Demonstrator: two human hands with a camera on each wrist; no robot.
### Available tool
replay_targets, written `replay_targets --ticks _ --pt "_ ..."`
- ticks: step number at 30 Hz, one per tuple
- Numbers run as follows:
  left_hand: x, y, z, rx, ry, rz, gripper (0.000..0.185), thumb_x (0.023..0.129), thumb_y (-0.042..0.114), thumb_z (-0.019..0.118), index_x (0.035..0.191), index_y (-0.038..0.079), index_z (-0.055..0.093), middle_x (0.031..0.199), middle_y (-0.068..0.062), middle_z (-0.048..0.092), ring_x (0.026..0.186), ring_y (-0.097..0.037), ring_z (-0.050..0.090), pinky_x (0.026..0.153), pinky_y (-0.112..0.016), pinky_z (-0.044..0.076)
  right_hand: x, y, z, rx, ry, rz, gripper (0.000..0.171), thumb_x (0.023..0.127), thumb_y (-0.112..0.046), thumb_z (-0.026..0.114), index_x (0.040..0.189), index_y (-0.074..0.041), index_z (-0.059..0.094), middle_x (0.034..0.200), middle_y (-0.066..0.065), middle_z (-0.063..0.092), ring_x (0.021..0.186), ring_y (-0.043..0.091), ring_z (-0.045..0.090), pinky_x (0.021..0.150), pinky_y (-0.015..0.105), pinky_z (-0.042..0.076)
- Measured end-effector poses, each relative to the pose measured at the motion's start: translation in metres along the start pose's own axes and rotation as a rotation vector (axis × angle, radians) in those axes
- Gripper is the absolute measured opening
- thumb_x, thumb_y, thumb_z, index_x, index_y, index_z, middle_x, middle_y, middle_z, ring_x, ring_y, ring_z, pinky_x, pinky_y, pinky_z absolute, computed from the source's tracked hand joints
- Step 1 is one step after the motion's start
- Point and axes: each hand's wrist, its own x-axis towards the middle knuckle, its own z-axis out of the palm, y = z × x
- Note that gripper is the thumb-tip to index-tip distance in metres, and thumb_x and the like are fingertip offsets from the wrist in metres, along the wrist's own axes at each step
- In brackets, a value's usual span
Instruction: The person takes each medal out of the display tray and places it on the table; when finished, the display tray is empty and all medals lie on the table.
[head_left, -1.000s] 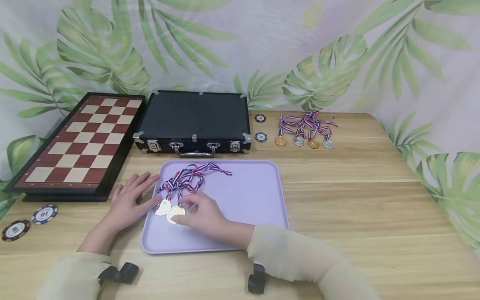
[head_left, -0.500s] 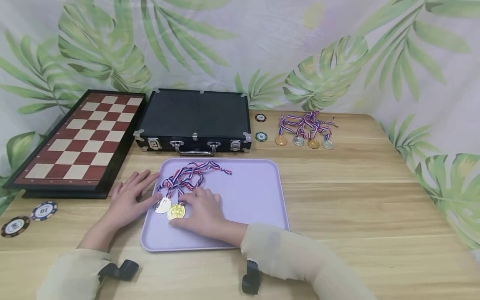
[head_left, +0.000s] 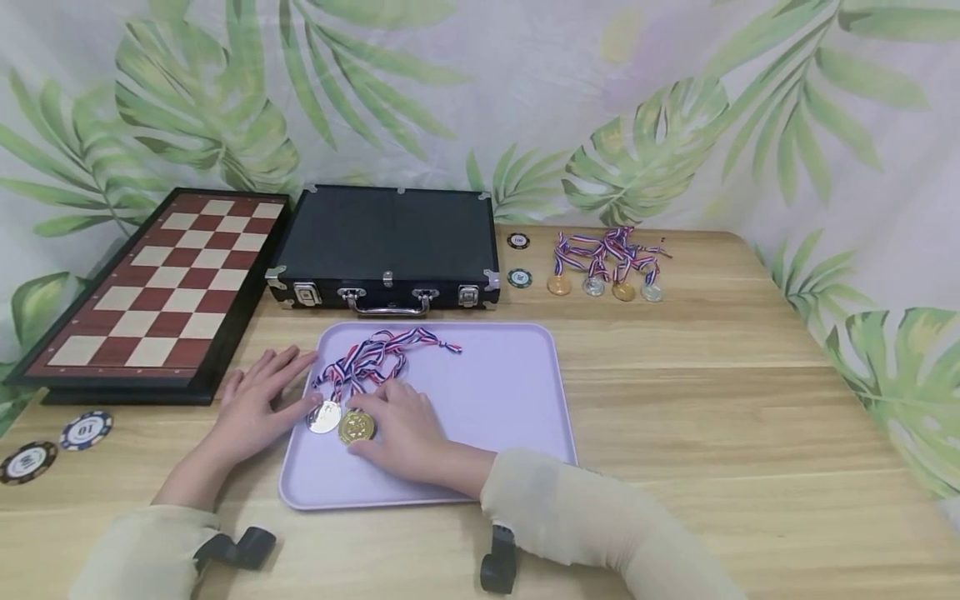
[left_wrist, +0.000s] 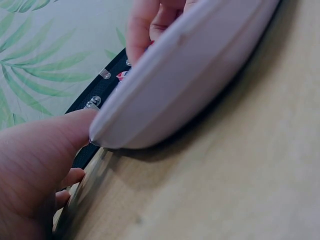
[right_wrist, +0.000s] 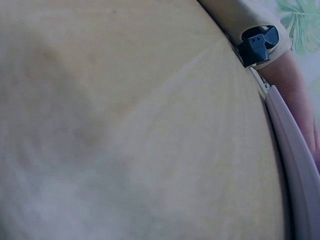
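In the head view, a lilac tray (head_left: 495,383) holds medals with tangled red, white and blue ribbons (head_left: 371,358). My right hand (head_left: 411,435) has thumb and forefinger at opposite edges of a gold medal (head_left: 356,427), pinching it. Just left of that lies a silver medal (head_left: 324,417). My left hand (head_left: 258,408) rests at the tray's left edge with fingers spread, its thumb over the rim close to the silver medal. In the left wrist view the left thumb (left_wrist: 75,127) touches the tray's side (left_wrist: 165,110); right-hand fingers (left_wrist: 142,30) show above the rim.
Behind the tray stands a closed black case (head_left: 390,237). A chessboard (head_left: 161,292) lies at left, with poker chips (head_left: 86,430) in front of it. Two more chips (head_left: 520,278) and several ribboned medals (head_left: 622,292) lie at back right on the wooden table (head_left: 712,400).
My right hand's fingers shifted slightly around the gold medal, which has moved a little to the right, away from the silver one. My left hand stays in place.
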Motion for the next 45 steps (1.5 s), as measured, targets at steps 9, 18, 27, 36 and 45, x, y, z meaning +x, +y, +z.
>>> replay_targets --ticks 9,18,27,36,45 --pt "-0.001 0.000 0.001 -0.006 0.010 0.000 0.056 0.080 0.034 0.058 0.130 0.014 0.041 0.132 -0.022 0.030 0.124 -0.041 0.013 0.091 -0.060 -0.006 -0.002 0.003 -0.006 0.196 -0.093 -0.131 0.050 0.081 -0.017 0.060 0.128 -0.019 0.043 0.085 -0.007 0.055 0.064 0.001 0.044 0.061 0.011 0.036" --pt "0.000 0.000 0.000 -0.012 0.007 -0.007 0.056 0.080 0.034 0.059 0.129 0.014 0.042 0.132 -0.021 0.030 0.124 -0.040 0.012 0.091 -0.060 -0.007 -0.019 0.021 -0.042 0.512 -0.146 -0.114 0.062 0.078 -0.006 0.060 0.131 -0.015 0.029 0.061 -0.007 0.048 0.055 0.002 0.046 0.051 0.014 0.041" --pt "0.001 -0.001 0.001 -0.018 0.009 0.007 0.056 0.079 0.034 0.060 0.129 0.015 0.041 0.132 -0.021 0.031 0.124 -0.040 0.012 0.091 -0.060 -0.007 -0.043 0.055 -0.086 0.761 -0.154 0.026 0.045 0.078 0.001 0.060 0.115 -0.009 0.037 0.068 0.006 0.057 0.057 0.016 0.057 0.053 0.029 0.046" --pt "0.000 -0.001 0.000 -0.016 0.009 0.003 0.057 0.079 0.034 0.060 0.129 0.015 0.041 0.133 -0.021 0.030 0.124 -0.040 0.012 0.091 -0.060 -0.006 -0.071 0.092 -0.129 1.020 0.076 0.085 0.045 0.075 0.012 0.056 0.118 0.000 0.043 0.078 0.020 0.057 0.060 0.024 0.057 0.059 0.035 0.049" --pt "0.000 0.001 0.001 -0.014 0.006 -0.003 0.057 0.079 0.034 0.060 0.129 0.014 0.042 0.132 -0.021 0.030 0.124 -0.040 0.012 0.091 -0.059 -0.006 -0.108 0.135 -0.183 1.161 0.418 -0.088 0.046 0.074 0.022 0.047 0.117 0.004 0.049 0.076 0.015 0.059 0.061 0.018 0.057 0.059 0.025 0.049"
